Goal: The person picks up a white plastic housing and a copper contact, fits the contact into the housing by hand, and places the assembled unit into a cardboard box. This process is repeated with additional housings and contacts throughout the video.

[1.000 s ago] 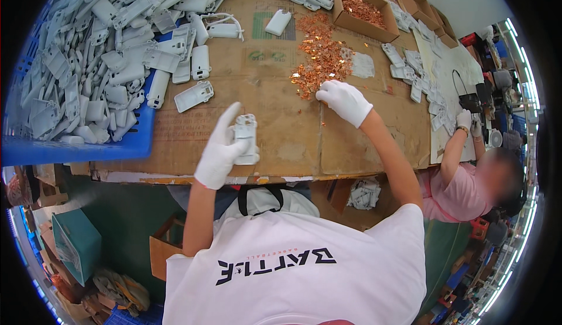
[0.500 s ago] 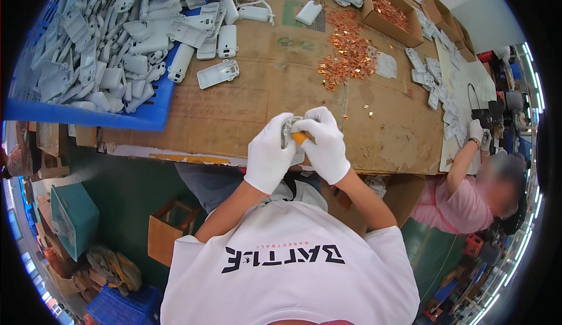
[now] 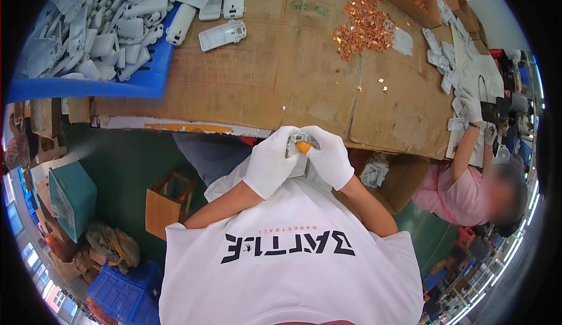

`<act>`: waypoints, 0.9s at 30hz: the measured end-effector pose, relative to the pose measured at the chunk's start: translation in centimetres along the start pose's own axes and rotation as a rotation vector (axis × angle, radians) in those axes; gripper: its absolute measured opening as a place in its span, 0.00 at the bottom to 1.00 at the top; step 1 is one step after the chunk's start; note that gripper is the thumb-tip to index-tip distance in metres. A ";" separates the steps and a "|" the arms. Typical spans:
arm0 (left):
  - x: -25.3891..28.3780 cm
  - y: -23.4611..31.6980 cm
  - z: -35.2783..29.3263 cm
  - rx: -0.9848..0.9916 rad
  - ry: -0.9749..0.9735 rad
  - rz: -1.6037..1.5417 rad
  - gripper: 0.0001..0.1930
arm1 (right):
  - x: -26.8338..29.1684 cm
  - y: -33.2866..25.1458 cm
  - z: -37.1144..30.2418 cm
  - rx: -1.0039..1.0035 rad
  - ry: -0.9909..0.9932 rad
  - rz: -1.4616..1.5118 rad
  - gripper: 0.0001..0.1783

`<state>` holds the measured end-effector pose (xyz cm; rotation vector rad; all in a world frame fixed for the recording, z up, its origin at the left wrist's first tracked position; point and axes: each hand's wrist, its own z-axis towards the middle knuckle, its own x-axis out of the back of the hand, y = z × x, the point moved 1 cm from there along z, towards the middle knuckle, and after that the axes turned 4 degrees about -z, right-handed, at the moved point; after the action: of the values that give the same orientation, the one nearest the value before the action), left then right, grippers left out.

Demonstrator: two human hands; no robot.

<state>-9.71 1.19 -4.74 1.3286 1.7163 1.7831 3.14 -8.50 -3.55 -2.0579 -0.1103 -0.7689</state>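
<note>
Cardboard (image 3: 205, 99) covers the worktable (image 3: 193, 127); leftmost, a blue crate (image 3: 137, 89) brims with white casings (image 3: 132, 29). Left hand (image 3: 272, 161) and right hand (image 3: 331, 156) both grip one pale casing (image 3: 292, 144) (something orange (image 3: 303, 147) shows at the right fingers) by the table's near edge. Copper pieces (image 3: 364, 21) lie farther right.

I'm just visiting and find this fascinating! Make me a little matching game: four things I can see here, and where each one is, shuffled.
Things:
1. Loose copper-coloured bits
2. Blue crate heaped with white casings
3. Pale casing
4. Co-worker

Places:
A. At the picture's right, beside the table
B. Between the left hand and the right hand, both gloved in white
C. In the picture's upper left
D. Scattered and heaped on the brown cardboard

Right pairs: 1-D, 2-C, 3-B, 4-A
</note>
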 end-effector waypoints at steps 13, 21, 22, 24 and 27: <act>1.2 0.3 -0.7 0.092 -0.187 -0.006 0.09 | -0.2 0.0 -3.4 0.012 -0.078 0.105 0.17; 1.1 0.6 -0.8 -0.027 -0.162 -0.023 0.04 | -1.1 -0.5 -4.7 0.128 0.079 -0.007 0.15; 1.2 0.6 -0.8 -0.021 -0.166 -0.029 0.04 | -1.4 -0.3 -4.8 0.155 0.104 -0.015 0.14; 1.1 0.6 -1.1 0.009 -0.181 -0.052 0.04 | -2.1 0.2 -5.1 0.201 0.167 -0.069 0.15; 1.3 1.1 -0.6 0.010 -0.210 -0.036 0.04 | -1.5 0.2 -5.0 0.200 0.157 -0.034 0.16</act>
<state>-10.46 1.63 -3.18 1.4240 1.6263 1.5562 -0.44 -12.24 -2.56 -1.8050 -0.1289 -0.9007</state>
